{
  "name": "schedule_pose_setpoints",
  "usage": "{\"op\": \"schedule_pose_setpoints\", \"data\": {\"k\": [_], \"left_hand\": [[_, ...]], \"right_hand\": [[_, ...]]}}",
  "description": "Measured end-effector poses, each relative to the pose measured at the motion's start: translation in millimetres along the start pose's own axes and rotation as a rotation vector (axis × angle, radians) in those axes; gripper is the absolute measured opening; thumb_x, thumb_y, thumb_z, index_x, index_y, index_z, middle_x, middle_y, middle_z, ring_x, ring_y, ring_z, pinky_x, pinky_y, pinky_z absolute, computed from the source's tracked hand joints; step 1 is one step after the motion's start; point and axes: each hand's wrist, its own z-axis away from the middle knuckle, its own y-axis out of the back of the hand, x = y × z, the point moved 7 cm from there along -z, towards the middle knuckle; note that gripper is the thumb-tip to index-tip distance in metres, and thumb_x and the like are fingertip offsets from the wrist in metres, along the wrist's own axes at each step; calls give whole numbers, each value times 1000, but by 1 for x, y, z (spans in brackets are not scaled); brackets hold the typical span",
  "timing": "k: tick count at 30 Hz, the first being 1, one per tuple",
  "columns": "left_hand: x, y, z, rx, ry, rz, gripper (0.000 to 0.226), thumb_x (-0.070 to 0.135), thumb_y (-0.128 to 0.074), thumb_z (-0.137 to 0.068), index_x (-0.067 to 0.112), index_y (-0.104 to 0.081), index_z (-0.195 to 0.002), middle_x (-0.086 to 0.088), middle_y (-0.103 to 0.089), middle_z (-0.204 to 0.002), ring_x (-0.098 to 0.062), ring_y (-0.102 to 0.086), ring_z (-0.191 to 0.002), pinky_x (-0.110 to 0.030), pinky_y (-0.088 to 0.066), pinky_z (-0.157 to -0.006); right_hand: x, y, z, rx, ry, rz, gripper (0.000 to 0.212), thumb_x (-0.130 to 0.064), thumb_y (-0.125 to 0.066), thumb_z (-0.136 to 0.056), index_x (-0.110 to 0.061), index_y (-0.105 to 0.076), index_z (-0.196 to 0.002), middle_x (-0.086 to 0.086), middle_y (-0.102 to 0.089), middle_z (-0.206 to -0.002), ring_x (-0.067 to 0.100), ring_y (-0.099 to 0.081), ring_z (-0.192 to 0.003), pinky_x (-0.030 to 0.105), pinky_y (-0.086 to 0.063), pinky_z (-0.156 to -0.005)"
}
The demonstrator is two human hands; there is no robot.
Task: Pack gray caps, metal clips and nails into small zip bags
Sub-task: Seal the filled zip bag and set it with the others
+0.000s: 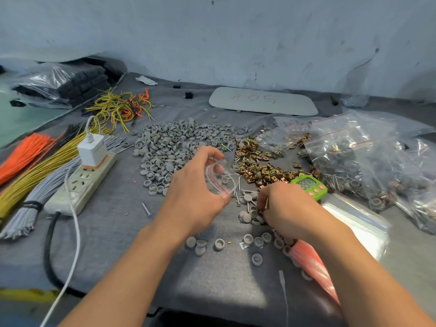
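1. Grip first: our left hand (195, 185) holds a small zip bag (220, 179) in a closed grip. Fingers and thumb curl round its sides, and the red-lined mouth is turned toward the right hand, lifted above the counter (113, 232).
2. Our right hand (285, 206) is down on the counter just right of the bag, fingers curled into a small scatter of nails (245, 197) and loose caps. The back of the hand hides the fingertips, so we cannot tell whether that grip has anything in it.
3. The stock lies close. The heap of gray caps (174, 147) is beyond the left hand, the metal clips (257, 161) are just right of that heap, and the filled bags (354, 156) are further right.
4. We judge the step in hand to be gathering a share of nails for this bag.
5. To do it well, we should bow the bag's sides with the left fingers so the mouth gapes, and tilt it mouth-up so that nothing slides out.
6. We should line the nails up side by side before lifting and feed them in heads first, since leading points would likely snag or pierce the thin film.
7. We should bring the bag to the nails rather than carry them far, since a loose pinch could shed one among the caps.
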Motion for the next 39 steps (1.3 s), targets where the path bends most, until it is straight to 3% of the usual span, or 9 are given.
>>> {"op": "schedule_pose_setpoints", "data": {"k": [6, 14, 17, 21, 26, 29, 32, 35, 39], "left_hand": [[-2, 0, 0, -9, -2, -30, 67, 22, -89, -69, 52, -45, -111, 29, -63, -95, 20, -54, -93, -1, -40, -68], [-13, 9, -1, -4, 51, -30, 67, 18, -88, -71, 50, -46, -112, 23, -67, -101, 7, -62, -85, -8, -44, -66], [-13, 6, 1, -22, 52, -46, 67, 18, -88, -70, 49, -46, -111, 24, -66, -98, 14, -56, -92, -4, -42, -68], [-8, 0, 2, -37, 40, -60, 66, 16, -86, -69, 50, -46, -108, 25, -62, -92, 22, -52, -90, -1, -37, -67], [1, -10, 2, -106, 25, -53, 67, 19, -84, -68, 52, -45, -111, 16, -68, -96, -2, -62, -82, -23, -47, -65], [5, -6, 0, -76, 4, -3, 61, 20, -84, -67, 47, -49, -109, 20, -69, -92, 2, -62, -81, -13, -44, -61], [0, 3, -1, -7, 44, 79, 62, 19, -89, -67, 42, -52, -111, 21, -69, -94, 1, -64, -81, -18, -48, -69], [-7, 12, -2, 42, 64, 138, 63, 17, -89, -70, 42, -52, -113, 18, -71, -100, 3, -65, -87, -12, -46, -71], [-13, 24, -3, 89, 78, 160, 64, 14, -89, -70, 42, -51, -113, 20, -70, -99, 6, -65, -89, -9, -45, -70]], "right_hand": [[-6, 0, 4, -59, -13, 66, 16, -16, -56, -81, -17, -69, -92, 4, -70, -88, 29, -67, -85, 41, -61, -78], [-16, 8, 10, -26, 34, 88, 25, -8, -56, -81, -24, -71, -92, 3, -71, -91, 28, -68, -86, 41, -61, -77], [-9, 24, 8, 178, -10, -64, 31, -7, -65, -81, -36, -75, -78, -6, -76, -86, 19, -71, -81, 34, -61, -77], [-10, 46, 20, 488, 79, -566, 27, -8, -77, -83, -34, -79, -73, -19, -72, -65, -4, -68, -61, 8, -49, -58], [-51, 45, 27, 494, 307, -742, 23, -7, -83, -78, -30, -83, -79, -19, -75, -71, -4, -70, -67, 7, -50, -62], [-66, 40, 23, 508, 368, -739, 22, -8, -81, -81, -30, -84, -84, -21, -77, -78, -8, -70, -73, 6, -50, -67], [-45, 48, 14, 620, 304, -877, 21, -8, -78, -84, -29, -84, -84, -21, -76, -76, -5, -72, -74, 11, -54, -68], [-12, 49, 0, 667, 73, -650, 19, -13, -75, -88, -30, -83, -86, -19, -76, -77, -2, -71, -75, 15, -56, -77], [-12, 19, -27, 358, -29, -137, 22, -17, -65, -92, -30, -81, -101, 5, -78, -106, 30, -69, -100, 37, -56, -92]]}}
